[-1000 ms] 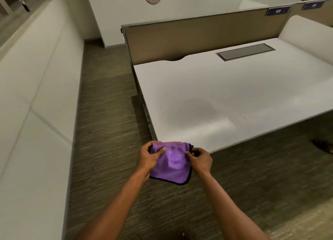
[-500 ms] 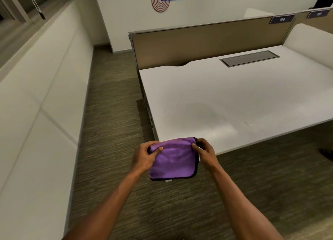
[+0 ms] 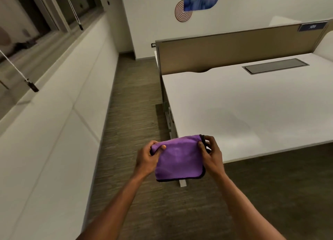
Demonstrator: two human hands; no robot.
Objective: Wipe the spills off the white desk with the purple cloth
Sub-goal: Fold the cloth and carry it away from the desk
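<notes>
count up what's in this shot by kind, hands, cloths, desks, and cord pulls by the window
Hands: 2, left hand and right hand
Purple cloth: 1
White desk: 1
Cord pulls: 2, and
Total: 6

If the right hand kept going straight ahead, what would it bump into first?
Probably the white desk. The right hand, gripping the purple cloth, hovers by the desk's near corner, so going forward it would likely pass onto the bare top. Depth is hard to judge from one view.
</notes>
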